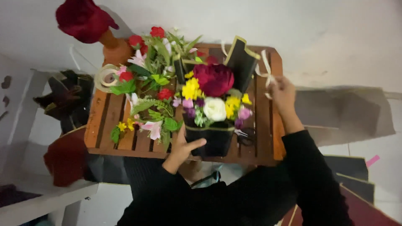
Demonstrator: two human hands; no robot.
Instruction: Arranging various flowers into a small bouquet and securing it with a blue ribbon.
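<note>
Left hand [181, 147]: grip spread, fingers against the bouquet's [212, 94] black wrap at the desk's [106, 121] near edge. Right hand [282, 93]: grip pinching a cream ribbon [266, 67] at the right. Bouquet: red, white, yellow, purple blooms.

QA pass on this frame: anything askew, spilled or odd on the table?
Mostly tidy. Loose flowers lie strewn across the left half of the slatted table, unbundled. The bouquet lies flat, left hand on its black wrap, right hand holding cream ribbon.
</note>
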